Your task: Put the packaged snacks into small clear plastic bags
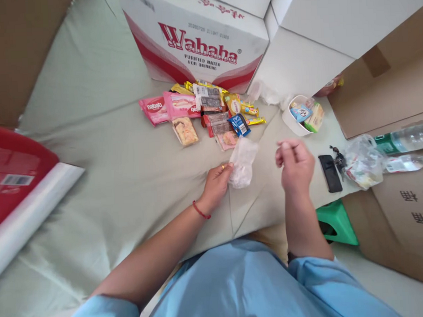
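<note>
My left hand (217, 183) pinches the lower edge of a small clear plastic bag (243, 162) that lies on the pale green cloth (102, 154). A red cord is round that wrist. My right hand (294, 164) hovers to the right of the bag, fingers curled together in a loose pinch; what is in them, if anything, I cannot make out. Just beyond the bag lies a pile of snack packets (202, 114): pink wafer packs, a blue cookie pack, yellow and brown bars.
A Wahaha water carton (195, 37) stands behind the snacks. A white bowl (296, 124) with packets is at the right, then a black phone (330, 173), a filled plastic bag (362, 161) and water bottles (407, 140). A red box and film roll (28, 213) lie left; a green stool (335, 221) is below.
</note>
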